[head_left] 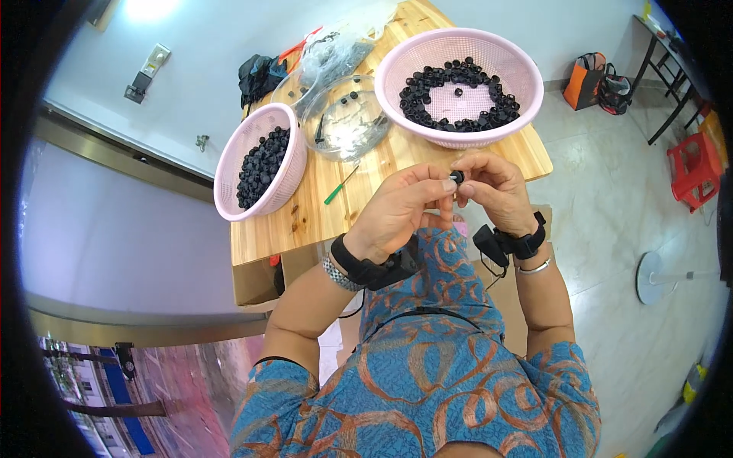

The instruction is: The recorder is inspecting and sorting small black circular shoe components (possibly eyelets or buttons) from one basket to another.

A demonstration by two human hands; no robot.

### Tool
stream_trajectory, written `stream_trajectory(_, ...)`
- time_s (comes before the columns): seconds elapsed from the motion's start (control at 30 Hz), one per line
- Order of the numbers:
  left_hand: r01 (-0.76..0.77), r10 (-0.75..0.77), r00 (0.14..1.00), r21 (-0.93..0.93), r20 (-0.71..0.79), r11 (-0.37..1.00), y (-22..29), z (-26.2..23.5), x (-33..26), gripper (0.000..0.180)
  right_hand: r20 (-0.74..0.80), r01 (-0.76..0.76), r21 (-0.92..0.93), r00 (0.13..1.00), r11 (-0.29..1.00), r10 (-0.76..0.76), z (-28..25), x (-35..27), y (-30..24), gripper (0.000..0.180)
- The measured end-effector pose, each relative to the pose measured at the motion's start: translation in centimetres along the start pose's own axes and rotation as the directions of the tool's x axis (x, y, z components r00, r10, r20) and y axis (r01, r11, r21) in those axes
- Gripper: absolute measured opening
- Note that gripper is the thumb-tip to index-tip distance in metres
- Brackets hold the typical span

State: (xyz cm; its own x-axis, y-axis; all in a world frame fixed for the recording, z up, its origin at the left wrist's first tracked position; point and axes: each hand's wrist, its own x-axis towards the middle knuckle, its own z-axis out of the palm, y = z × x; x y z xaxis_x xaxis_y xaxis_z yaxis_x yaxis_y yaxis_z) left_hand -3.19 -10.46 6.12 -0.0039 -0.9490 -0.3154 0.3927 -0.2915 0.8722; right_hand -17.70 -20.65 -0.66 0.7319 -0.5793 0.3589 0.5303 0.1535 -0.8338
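Observation:
Between my two hands, just in front of the table's near edge, is a small round black part (pixel 456 177). My left hand (pixel 408 200) pinches it from the left with thumb and fingertips. From the other side my right hand (pixel 492 187) closes its thumb and forefinger on the same part. Its exact kind is too small to make out. Beyond my hands stands a large pink basket (pixel 387 95) with many similar black parts (pixel 500 111) ringed around its bottom. A smaller pink basket (pixel 286 179) at the left holds a heap of black parts (pixel 263 164).
A green-handled screwdriver (pixel 341 185) lies on the wooden table (pixel 305 221). Between the baskets sit a clear round tray (pixel 347 141) with a few black pieces and a clear plastic bag (pixel 336 57). A red stool (pixel 695 172) and bags (pixel 586 80) stand at the right.

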Motion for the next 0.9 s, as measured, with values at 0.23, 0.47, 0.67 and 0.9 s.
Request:
stream_trajectory(0.23,-0.038,0.038,0.999,0.055,-0.004,0.998,0.0,0.3,-0.1,0.011,-0.018,0.003,0.276,1.000,0.961,0.002,-0.1,0.2,1.6,0.022)
stream_trajectory(0.47,-0.332,0.343,0.936,0.122,-0.076,0.935,-1.2,0.9,0.2,0.024,-0.011,0.015,0.526,1.000,0.850,-0.011,0.5,-0.4,2.9,0.022)
stream_trajectory(0.67,-0.449,0.448,0.892,0.239,0.062,0.861,-0.8,1.1,-0.4,0.030,0.019,-0.010,0.486,1.000,0.874,0.000,0.3,-0.9,3.2,0.025)
stream_trajectory(0.9,-0.567,0.570,0.814,0.375,0.116,0.733,-1.3,0.6,0.0,0.024,-0.070,0.009,0.373,0.997,0.928,0.019,1.3,-1.2,2.8,0.027)
